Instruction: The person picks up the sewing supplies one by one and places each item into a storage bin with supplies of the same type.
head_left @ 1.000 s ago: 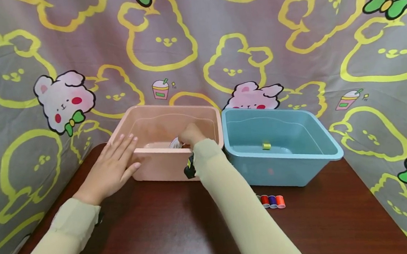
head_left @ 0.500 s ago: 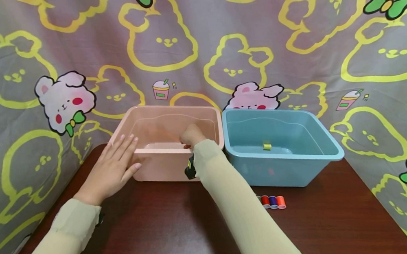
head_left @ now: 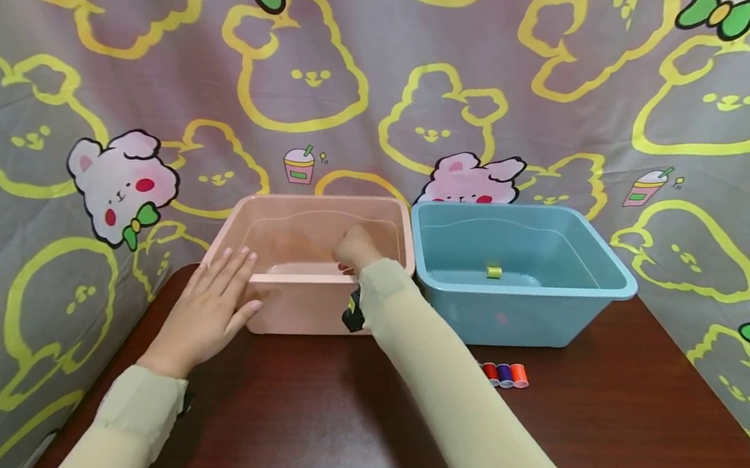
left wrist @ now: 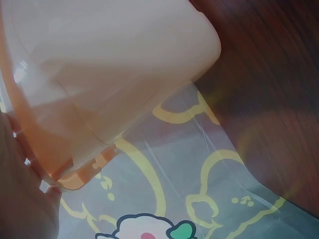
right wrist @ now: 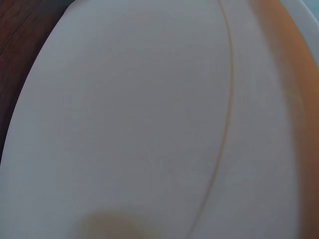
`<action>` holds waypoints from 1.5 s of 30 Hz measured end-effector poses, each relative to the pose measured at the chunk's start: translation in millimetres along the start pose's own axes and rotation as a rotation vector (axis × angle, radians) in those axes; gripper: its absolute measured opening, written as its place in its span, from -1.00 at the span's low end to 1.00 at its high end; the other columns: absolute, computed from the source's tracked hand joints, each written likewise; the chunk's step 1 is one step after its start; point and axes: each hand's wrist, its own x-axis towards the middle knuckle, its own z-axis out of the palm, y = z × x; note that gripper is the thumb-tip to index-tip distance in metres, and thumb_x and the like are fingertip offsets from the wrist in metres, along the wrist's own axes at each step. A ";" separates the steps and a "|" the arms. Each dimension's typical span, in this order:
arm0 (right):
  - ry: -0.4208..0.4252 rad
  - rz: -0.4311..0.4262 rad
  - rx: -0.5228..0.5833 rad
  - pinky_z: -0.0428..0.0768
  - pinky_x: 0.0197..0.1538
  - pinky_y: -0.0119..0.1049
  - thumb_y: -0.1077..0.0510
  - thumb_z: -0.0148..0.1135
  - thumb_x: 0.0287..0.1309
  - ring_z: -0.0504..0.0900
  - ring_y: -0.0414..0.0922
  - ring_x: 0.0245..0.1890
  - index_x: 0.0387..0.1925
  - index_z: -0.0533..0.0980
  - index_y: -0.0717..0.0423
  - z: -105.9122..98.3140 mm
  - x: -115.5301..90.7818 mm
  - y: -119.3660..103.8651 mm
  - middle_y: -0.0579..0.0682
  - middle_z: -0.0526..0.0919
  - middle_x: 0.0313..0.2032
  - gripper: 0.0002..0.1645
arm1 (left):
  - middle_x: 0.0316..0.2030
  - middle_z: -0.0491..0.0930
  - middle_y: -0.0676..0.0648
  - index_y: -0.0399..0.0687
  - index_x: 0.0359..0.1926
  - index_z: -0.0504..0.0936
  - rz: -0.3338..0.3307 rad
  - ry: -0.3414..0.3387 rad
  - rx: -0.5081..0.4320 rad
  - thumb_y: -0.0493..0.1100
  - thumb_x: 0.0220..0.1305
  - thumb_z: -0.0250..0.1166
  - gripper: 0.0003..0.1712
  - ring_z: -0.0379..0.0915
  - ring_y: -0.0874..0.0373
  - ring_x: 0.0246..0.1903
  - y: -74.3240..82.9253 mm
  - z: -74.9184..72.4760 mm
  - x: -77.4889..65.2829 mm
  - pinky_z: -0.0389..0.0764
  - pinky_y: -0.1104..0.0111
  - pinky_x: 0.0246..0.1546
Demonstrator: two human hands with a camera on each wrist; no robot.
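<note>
My left hand lies with straight, spread fingers at the front left rim of the pink tub. In the left wrist view its fingertips meet the tub's rim. Over that rim my right hand reaches down into the tub, bent at the knuckles. A small dark red thing shows just under the right hand; its kind is hidden, and so are the fingertips. The right wrist view has only the tub's outer wall, no fingers.
A blue tub stands against the pink one's right side, with a small yellow spool inside. Several thread spools lie in a row on the dark wooden table before it. A patterned curtain hangs behind.
A white thing beside my right hand in the pink tub was visible a second ago and is out of sight now. The left hand has stayed put.
</note>
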 end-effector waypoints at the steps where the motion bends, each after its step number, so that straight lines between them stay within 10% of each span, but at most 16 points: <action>1: 0.003 -0.010 0.005 0.54 -0.54 -0.31 0.39 0.08 0.26 0.54 0.00 -0.50 -0.53 0.36 0.17 -0.5 -0.1 0.0 0.01 0.45 -0.51 -0.75 | 0.55 0.08 -0.25 -0.24 0.57 0.08 0.000 -0.001 0.001 0.08 0.48 0.15 -0.15 -0.11 -0.25 0.54 0.2 -0.2 0.3 -0.15 -0.09 0.52; 15: 0.145 -0.215 -0.053 0.19 -0.56 -0.33 0.35 0.05 0.18 0.13 -0.19 -0.71 -0.73 0.20 0.01 -5.6 -9.2 -0.3 -0.12 0.14 -0.76 -0.57 | 0.52 0.14 -0.27 -0.26 0.55 0.14 0.020 0.010 -0.004 0.07 0.48 0.16 -0.18 -0.04 -0.28 0.51 1.9 -0.2 2.8 -0.08 -0.11 0.50; 24: 0.175 -0.313 -0.077 0.43 -0.42 -0.32 0.23 0.15 0.27 0.45 -0.13 -0.51 -0.34 0.58 0.12 -2.6 -27.5 -2.3 -0.04 0.52 -0.50 -0.90 | 0.52 0.15 -0.26 -0.26 0.54 0.17 0.009 0.018 -0.020 0.08 0.49 0.15 -0.20 -0.04 -0.27 0.51 1.1 -3.3 -1.5 -0.07 -0.12 0.49; 45: 0.153 -0.499 -0.118 0.61 -0.29 -0.30 0.19 0.17 0.35 0.62 -0.10 -0.29 -0.11 0.64 0.12 -22.3 -61.3 0.8 0.01 0.69 -0.23 -0.81 | 0.52 0.15 -0.26 -0.25 0.54 0.17 0.015 0.030 -0.037 0.10 0.51 0.12 -0.21 -0.08 -0.26 0.52 -0.5 -1.5 -0.5 -0.12 -0.12 0.50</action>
